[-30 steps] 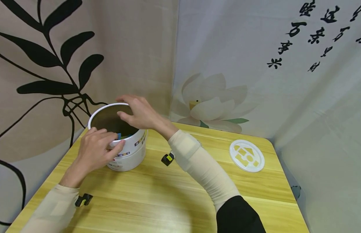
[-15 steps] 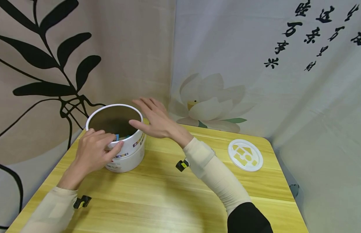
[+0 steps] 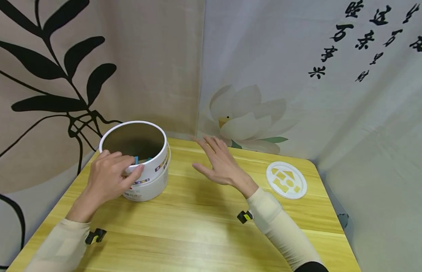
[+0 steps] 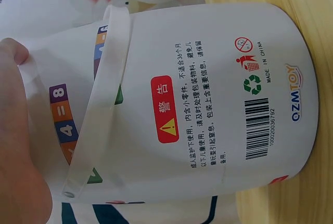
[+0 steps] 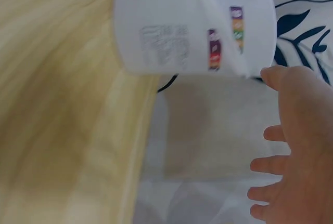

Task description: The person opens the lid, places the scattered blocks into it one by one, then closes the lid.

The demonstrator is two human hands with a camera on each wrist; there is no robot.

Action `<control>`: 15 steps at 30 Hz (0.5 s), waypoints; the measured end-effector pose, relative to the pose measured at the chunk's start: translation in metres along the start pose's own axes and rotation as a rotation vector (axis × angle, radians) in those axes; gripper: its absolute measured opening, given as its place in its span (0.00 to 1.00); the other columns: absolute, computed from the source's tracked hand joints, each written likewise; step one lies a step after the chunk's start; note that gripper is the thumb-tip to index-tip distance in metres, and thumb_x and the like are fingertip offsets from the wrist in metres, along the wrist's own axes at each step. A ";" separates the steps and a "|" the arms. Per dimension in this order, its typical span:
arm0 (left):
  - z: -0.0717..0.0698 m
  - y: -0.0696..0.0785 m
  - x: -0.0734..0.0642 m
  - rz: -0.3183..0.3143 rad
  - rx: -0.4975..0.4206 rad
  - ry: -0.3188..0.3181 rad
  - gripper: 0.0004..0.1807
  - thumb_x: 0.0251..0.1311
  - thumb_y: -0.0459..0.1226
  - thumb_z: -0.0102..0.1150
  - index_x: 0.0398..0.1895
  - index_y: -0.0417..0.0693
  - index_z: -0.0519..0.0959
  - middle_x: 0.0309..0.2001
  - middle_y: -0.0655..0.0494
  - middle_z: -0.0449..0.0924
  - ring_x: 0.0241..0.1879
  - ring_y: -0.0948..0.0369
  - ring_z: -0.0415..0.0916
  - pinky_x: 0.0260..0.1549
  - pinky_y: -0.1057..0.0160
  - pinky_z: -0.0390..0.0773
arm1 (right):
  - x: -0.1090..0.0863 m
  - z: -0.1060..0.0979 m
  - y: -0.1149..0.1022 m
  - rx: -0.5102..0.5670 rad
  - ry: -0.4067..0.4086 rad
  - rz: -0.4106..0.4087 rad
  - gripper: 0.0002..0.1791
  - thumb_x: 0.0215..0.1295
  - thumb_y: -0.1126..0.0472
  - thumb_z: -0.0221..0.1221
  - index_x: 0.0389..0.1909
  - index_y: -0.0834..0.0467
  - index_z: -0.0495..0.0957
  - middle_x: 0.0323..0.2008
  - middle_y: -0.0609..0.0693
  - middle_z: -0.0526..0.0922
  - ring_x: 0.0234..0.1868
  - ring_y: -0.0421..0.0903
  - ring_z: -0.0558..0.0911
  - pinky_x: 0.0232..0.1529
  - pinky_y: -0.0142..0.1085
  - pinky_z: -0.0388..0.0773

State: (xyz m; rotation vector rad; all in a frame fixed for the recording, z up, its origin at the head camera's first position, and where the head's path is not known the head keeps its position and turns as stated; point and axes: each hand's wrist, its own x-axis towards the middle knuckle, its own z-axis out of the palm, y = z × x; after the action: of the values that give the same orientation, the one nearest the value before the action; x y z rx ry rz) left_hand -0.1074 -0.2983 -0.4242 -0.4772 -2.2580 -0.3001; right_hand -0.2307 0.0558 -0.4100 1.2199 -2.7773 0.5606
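Note:
A white plastic bucket (image 3: pixel 150 190) with a printed number band stands upright at the table's left. My left hand (image 3: pixel 110 177) grips its near rim, fingers over the edge and thumb outside. Just inside the rim, a bit of something blue (image 3: pixel 136 160) shows; the rest of the contents is hidden. My right hand (image 3: pixel 220 163) hangs over the table right of the bucket, fingers spread and holding nothing. In the left wrist view, the bucket's handle (image 4: pixel 101 99) lies down against its side, above a red warning label (image 4: pixel 165 109).
A white round lid (image 3: pixel 270 180) with shaped cut-outs lies on the right of the yellow wooden table (image 3: pixel 197 226). Printed curtains (image 3: pixel 156 75) hang close behind the table's back edge.
My right hand has moved from over the bucket's rim to the right and nearer, away from it, with nothing in it. My left hand has stayed on the rim.

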 end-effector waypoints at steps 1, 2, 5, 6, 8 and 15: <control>0.000 0.000 0.000 -0.002 -0.007 -0.001 0.35 0.82 0.63 0.42 0.19 0.53 0.75 0.15 0.61 0.74 0.21 0.61 0.62 0.31 0.58 0.56 | -0.008 0.003 0.007 -0.003 -0.002 0.017 0.46 0.83 0.32 0.56 0.91 0.48 0.57 0.91 0.58 0.57 0.93 0.67 0.52 0.90 0.68 0.50; 0.000 0.000 0.001 -0.002 -0.009 -0.003 0.34 0.82 0.62 0.43 0.19 0.53 0.74 0.15 0.61 0.74 0.21 0.62 0.62 0.31 0.58 0.56 | -0.016 0.006 0.013 -0.007 -0.004 0.032 0.46 0.83 0.32 0.56 0.91 0.49 0.57 0.91 0.58 0.57 0.93 0.67 0.52 0.90 0.68 0.50; 0.000 0.000 0.001 -0.004 -0.014 -0.009 0.33 0.80 0.61 0.45 0.18 0.54 0.74 0.15 0.62 0.73 0.21 0.62 0.63 0.31 0.58 0.56 | -0.041 0.013 0.033 -0.008 -0.012 0.094 0.47 0.83 0.31 0.56 0.92 0.49 0.57 0.91 0.59 0.57 0.93 0.68 0.51 0.90 0.68 0.49; 0.000 0.000 0.001 -0.005 -0.016 -0.010 0.32 0.80 0.61 0.45 0.19 0.54 0.74 0.15 0.62 0.73 0.21 0.62 0.63 0.31 0.58 0.56 | -0.049 0.015 0.039 -0.007 -0.015 0.120 0.47 0.82 0.31 0.56 0.92 0.49 0.56 0.91 0.59 0.57 0.93 0.68 0.51 0.90 0.68 0.48; 0.000 -0.001 0.000 -0.008 -0.017 -0.011 0.31 0.78 0.60 0.47 0.19 0.54 0.74 0.15 0.62 0.74 0.21 0.61 0.63 0.31 0.58 0.56 | -0.064 0.018 0.052 -0.009 -0.012 0.158 0.48 0.82 0.31 0.57 0.92 0.50 0.57 0.91 0.60 0.58 0.93 0.69 0.52 0.90 0.68 0.47; 0.000 -0.001 0.001 0.003 -0.005 0.005 0.34 0.82 0.62 0.43 0.19 0.53 0.75 0.16 0.61 0.75 0.21 0.62 0.62 0.30 0.59 0.55 | -0.113 0.022 0.092 -0.039 0.018 0.271 0.47 0.81 0.35 0.61 0.90 0.54 0.60 0.88 0.65 0.63 0.90 0.74 0.57 0.88 0.71 0.51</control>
State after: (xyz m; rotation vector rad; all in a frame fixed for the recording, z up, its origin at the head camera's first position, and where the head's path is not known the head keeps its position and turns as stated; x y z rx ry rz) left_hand -0.1082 -0.2987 -0.4239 -0.4814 -2.2517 -0.3057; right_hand -0.2178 0.1844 -0.4805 0.8315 -2.9421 0.5275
